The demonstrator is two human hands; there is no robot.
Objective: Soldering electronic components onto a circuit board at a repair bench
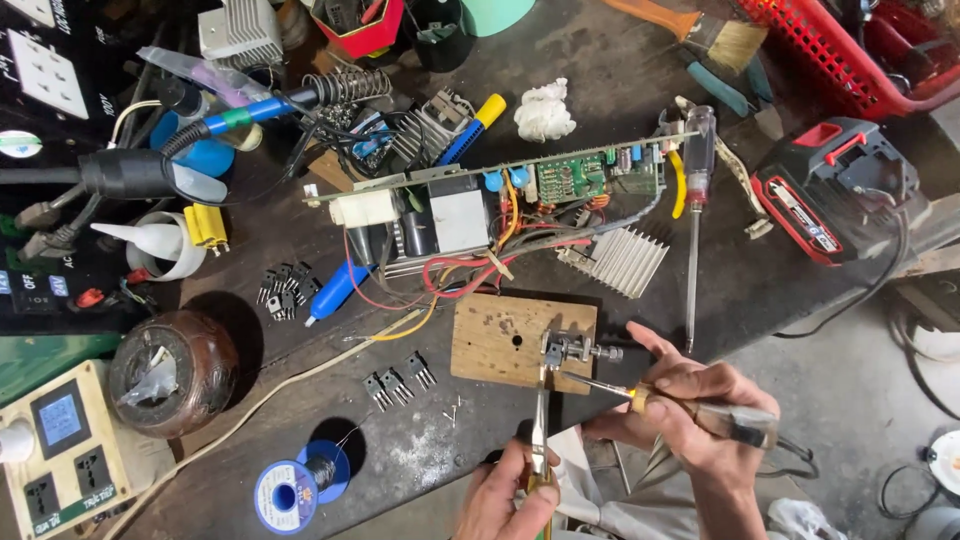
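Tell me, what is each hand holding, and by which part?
The right hand grips a screwdriver by its clear handle. The left hand holds pliers by their handles, and the pliers' tips pinch a small metal part over the wooden block.

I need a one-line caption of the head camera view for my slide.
Left hand grips yellow-handled pliers on a small metal part over a wooden block; right hand applies a screwdriver.

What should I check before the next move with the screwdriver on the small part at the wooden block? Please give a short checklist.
1. Left hand grips the pliers: ok.
2. Pliers clamp the small metal part: cannot tell, too small.
3. Right hand holds the screwdriver: ok.
4. Screwdriver tip reaches the part: ok.
5. Part lies over the wooden block: ok.
6. Loose transistors lie apart from the hands: ok.
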